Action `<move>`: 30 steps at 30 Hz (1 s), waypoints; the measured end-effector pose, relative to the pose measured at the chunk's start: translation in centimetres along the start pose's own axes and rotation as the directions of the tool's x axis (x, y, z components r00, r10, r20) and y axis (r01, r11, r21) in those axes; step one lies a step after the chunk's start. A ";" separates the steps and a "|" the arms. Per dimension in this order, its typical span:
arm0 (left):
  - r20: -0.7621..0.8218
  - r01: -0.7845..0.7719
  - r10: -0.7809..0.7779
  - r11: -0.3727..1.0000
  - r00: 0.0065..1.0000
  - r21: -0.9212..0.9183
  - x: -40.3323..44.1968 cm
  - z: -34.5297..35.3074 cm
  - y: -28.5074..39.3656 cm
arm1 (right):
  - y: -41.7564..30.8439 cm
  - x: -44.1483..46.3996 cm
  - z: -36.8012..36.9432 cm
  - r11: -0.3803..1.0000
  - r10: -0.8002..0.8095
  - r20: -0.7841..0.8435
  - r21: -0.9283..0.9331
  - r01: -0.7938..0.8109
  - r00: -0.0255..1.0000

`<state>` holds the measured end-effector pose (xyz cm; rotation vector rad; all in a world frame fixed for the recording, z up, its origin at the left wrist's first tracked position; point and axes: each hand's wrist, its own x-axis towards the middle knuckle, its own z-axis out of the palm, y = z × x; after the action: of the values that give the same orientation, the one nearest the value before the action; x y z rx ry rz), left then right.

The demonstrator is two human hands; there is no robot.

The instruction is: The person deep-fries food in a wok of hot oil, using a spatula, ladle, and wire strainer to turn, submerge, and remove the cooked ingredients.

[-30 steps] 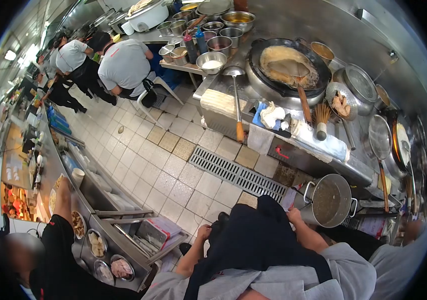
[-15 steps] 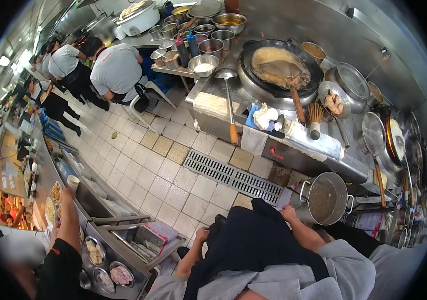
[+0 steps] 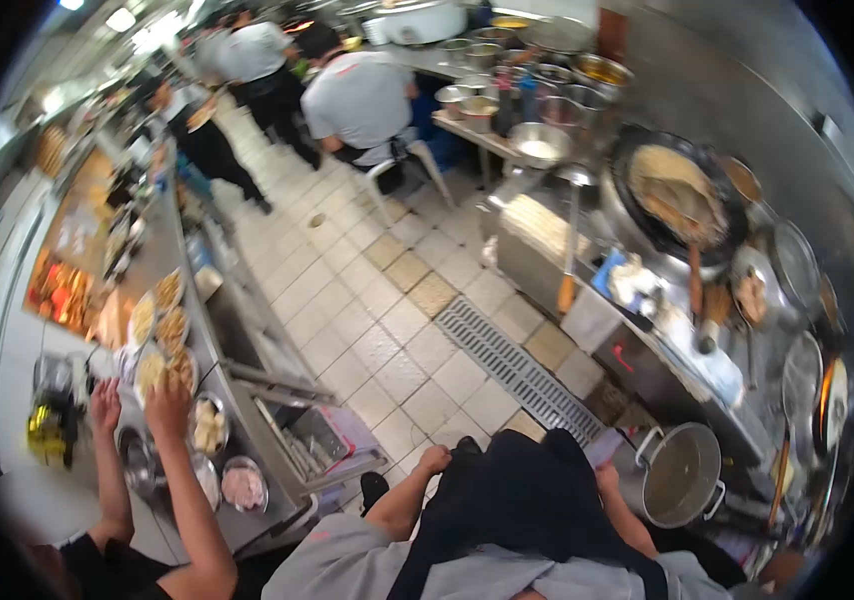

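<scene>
While the person's left hand [image 3: 435,459] is at the left edge of the black cloth apron [image 3: 517,490] over the lap, its fingers look loosely curled; whether they grip anything, I cannot tell. At the apron's other side, the right hand [image 3: 606,476] is just beside a pale pinkish flat item [image 3: 604,447], its finger opening and any hold too blurred to tell. Near that hand is a round silver metal pot [image 3: 704,447] with looped handles, containing brownish liquid [image 3: 674,490].

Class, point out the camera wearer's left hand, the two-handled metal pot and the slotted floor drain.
Left hand [image 3: 435,460]: head view, middle of the hand.
Metal pot [image 3: 693,435]: head view, inner wall.
Floor drain [image 3: 520,369]: head view, its slotted cover.
</scene>
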<state>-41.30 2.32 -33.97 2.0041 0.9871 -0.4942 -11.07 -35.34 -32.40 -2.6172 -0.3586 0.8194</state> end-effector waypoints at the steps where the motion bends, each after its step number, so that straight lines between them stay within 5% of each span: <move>1: -0.003 -0.014 0.014 1.000 1.000 -0.007 0.3 0.3 -0.5 | -1.0 -0.4 -0.8 0.998 0.061 0.045 -0.023 -0.060 0.997; 3: -0.045 0.006 -0.006 1.000 0.999 -0.007 -0.8 -0.6 0.6 | -0.1 0.1 -0.4 0.993 0.087 0.089 0.073 -0.094 0.992; 7: -0.047 0.004 -0.003 1.000 0.999 0.007 -0.7 -0.3 0.2 | 0.8 1.3 0.2 0.994 -0.048 0.087 -0.097 0.056 0.995; 10: 0.012 0.151 -0.151 0.988 0.988 0.046 -0.5 -0.3 0.2 | 0.1 1.0 -0.3 0.999 0.016 0.067 -0.043 -0.013 0.998; 13: -0.150 0.328 -0.322 0.945 0.935 0.014 -3.1 -2.2 2.7 | 0.0 0.8 -0.4 1.000 0.014 -0.004 -0.019 -0.014 1.000; 23: -0.341 0.179 -0.141 0.980 0.929 0.083 -7.4 -7.0 6.4 | 0.0 0.2 -0.7 0.997 0.063 -0.044 -0.031 -0.065 0.997; 30: -0.353 0.280 -0.254 0.960 0.900 0.024 -6.5 -6.0 4.7 | -3.2 -1.4 -2.4 0.989 0.147 0.041 -0.028 -0.146 0.988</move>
<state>-41.67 2.63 -23.99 2.0750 1.4966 -0.3288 -11.16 -33.60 -28.59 -2.6780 -0.1909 0.9250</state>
